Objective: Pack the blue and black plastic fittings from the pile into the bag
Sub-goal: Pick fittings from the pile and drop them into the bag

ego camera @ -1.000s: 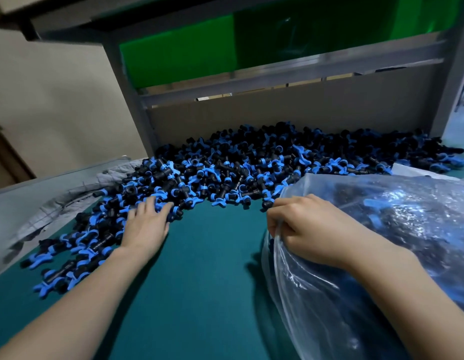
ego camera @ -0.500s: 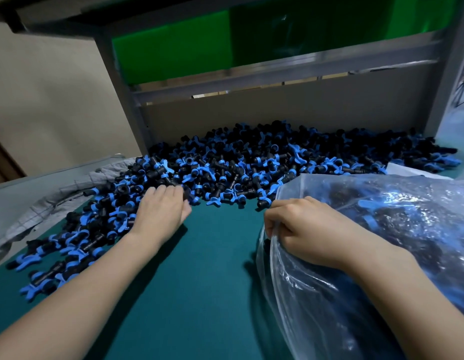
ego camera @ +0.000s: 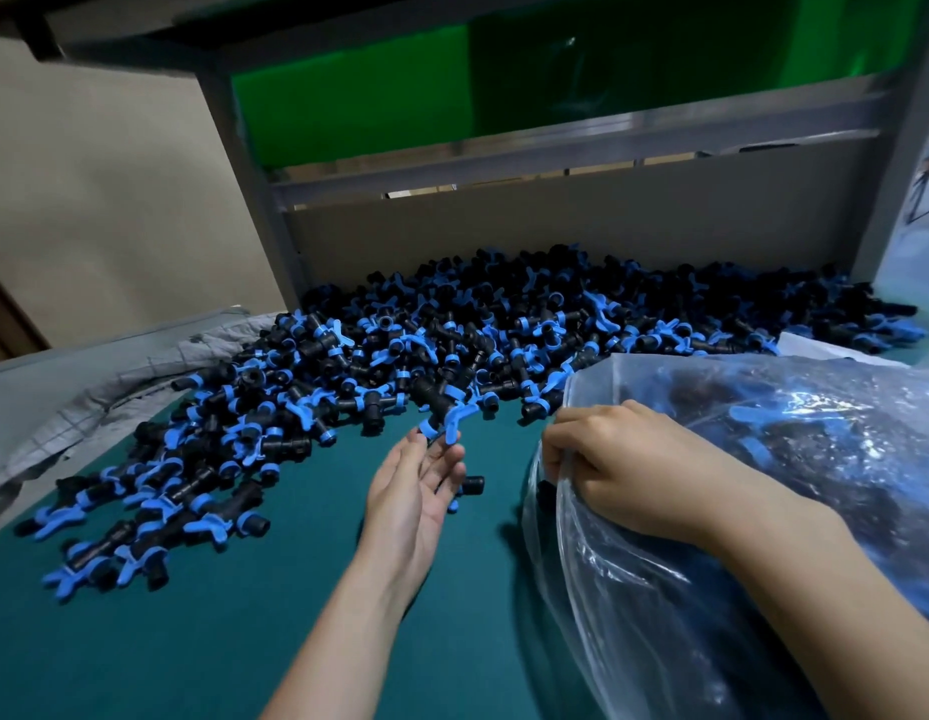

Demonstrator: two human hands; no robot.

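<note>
Far to the left of the pile (ego camera: 504, 330) of blue and black fittings, touching its outer edge: a crumpled grey cloth (ego camera: 104, 387). Under the pile and in front of it: a teal table mat (ego camera: 234, 626). Behind the pile: a grey metal frame (ego camera: 244, 174), with a green panel (ego camera: 369, 96) above. Pile spread wide across the back of the mat, thinning into scattered pieces at its left end.

Just in front of the pile's near edge, raised off the mat: the left hand (ego camera: 415, 491), palm turned up and rightward, fingers nearly straight and loose. Against its fingertips, one fitting (ego camera: 436, 402), a black tee with blue wings. Cannot tell whether pinched or only touched. Just behind the fingers and lower, a second fitting (ego camera: 473, 483).

Right of that, also in front of the pile: the right hand (ego camera: 623, 470), knuckles up, fingers curled tight round the rim of the clear plastic bag (ego camera: 763, 589). Mouth of the bag facing left, near the pile's front edge. Inside, seen through the film, more fittings. Behind the bag, by the pile's right end: a white sheet (ego camera: 826, 348).
</note>
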